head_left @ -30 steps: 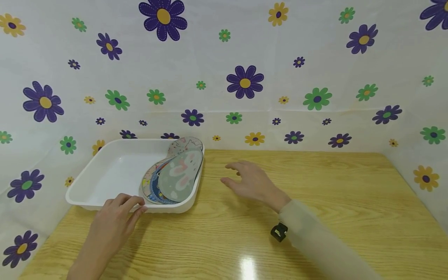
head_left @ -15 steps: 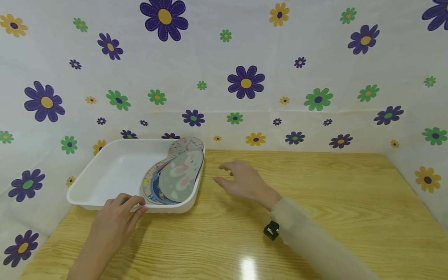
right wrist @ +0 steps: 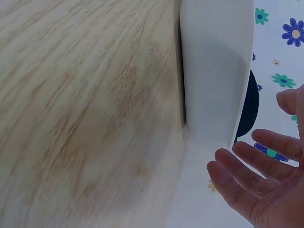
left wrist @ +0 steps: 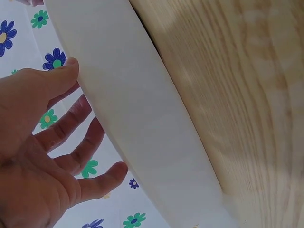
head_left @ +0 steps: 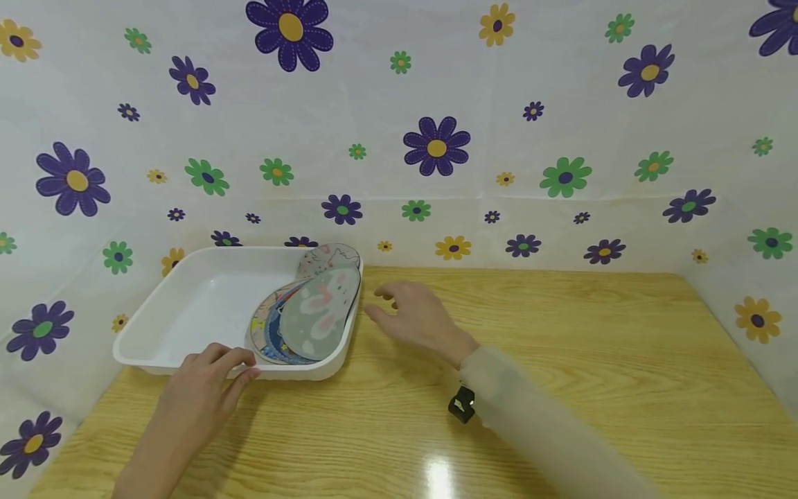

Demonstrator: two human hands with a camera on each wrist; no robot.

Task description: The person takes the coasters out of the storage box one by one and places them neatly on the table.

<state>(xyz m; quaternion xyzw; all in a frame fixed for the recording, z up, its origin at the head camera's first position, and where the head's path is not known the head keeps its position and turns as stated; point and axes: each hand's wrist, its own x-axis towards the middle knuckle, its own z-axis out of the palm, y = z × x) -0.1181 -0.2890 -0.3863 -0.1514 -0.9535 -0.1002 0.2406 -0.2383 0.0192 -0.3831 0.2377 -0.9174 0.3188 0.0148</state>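
Head view: a white tray is standing on the left of the wooden table. Overlapping flat round pieces are leaning in its right end, the back one rising above the rim. The left hand is holding the near rim; the right hand is hovering just beside the right wall, thumb and fingers spread, holding nothing.

Left wrist view: the thumb and fingers are pinching the rim edge between them. A one-sided pull there could be swinging the tray round and sliding the stack.

Right wrist view: the fingers are standing wide near the rim, beside a dark curved edge. Knocking that overhanging edge could be tipping pieces out; uneven lifting could be spilling them.
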